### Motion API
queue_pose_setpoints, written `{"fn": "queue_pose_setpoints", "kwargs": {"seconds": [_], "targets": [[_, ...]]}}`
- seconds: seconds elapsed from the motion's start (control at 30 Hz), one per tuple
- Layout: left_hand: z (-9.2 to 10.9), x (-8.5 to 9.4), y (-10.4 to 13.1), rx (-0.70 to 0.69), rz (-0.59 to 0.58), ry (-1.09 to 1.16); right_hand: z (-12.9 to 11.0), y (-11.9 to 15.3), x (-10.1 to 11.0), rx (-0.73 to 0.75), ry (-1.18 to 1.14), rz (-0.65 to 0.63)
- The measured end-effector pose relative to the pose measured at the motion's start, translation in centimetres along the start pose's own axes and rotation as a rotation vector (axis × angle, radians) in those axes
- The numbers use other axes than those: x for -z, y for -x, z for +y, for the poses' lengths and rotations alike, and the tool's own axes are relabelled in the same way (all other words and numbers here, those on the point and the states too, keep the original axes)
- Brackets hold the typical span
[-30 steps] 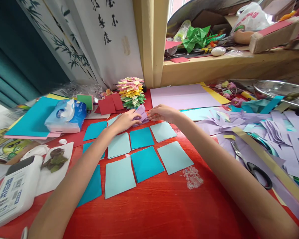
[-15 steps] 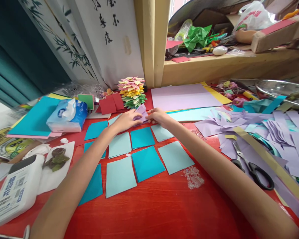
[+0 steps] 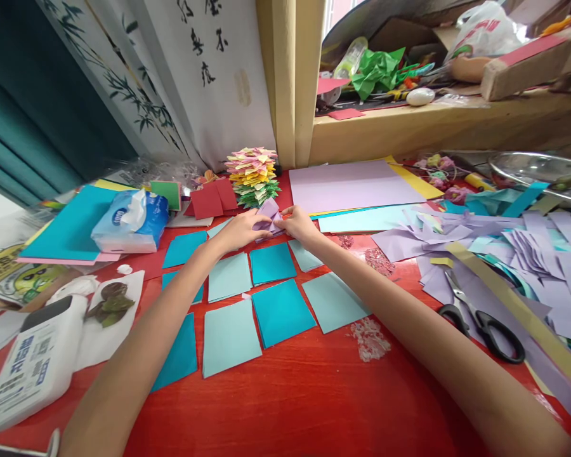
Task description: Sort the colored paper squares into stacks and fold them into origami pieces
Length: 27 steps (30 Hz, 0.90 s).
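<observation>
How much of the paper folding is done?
Looks done: the pink, yellow and green paper stack. In hand: the folded purple paper, held by the left hand, with the right hand at its edge. Seemingly left: the teal squares and pale blue squares, which lie flat and unfolded.

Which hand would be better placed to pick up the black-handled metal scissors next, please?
Probably the right hand: the scissors lie on its side of the red table. The left hand is farther away, and both hold the folded purple paper.
</observation>
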State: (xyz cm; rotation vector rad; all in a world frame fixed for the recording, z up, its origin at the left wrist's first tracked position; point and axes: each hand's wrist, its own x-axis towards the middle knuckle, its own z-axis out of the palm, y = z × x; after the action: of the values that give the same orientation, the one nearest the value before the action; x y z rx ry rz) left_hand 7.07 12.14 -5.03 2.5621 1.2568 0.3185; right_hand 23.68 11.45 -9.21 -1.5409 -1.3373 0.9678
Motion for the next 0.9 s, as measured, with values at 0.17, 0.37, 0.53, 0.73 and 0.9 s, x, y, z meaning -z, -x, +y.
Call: {"fn": "queue_pose_setpoints", "kwargs": {"seconds": [0.17,0.37,0.53,0.73,0.9], "targets": [[-0.4,-0.1,-0.1,-0.046,0.026,-0.015,-0.2,0.0,0.1,0.004,0.011,-0.007],[-1.0,-1.1,-0.9,-0.052,0.288,-0.061,-0.6,-0.1,0.7,-0.035,0.031,-0.103],[-0.7,0.3,-0.7,0.023,0.606,0.026,-1.5,0.7,0.8,0.019,0.109,0.008],[0.5,1.3,-1.1,-0.016,0.739,0.473,-3.9,1.1,1.7,0.26,-0.072,0.048],[1.7,1.3,-1.2,-0.051,0.625,0.768,-4.9,0.6,3.5,0.308,-0.144,0.124]]}}
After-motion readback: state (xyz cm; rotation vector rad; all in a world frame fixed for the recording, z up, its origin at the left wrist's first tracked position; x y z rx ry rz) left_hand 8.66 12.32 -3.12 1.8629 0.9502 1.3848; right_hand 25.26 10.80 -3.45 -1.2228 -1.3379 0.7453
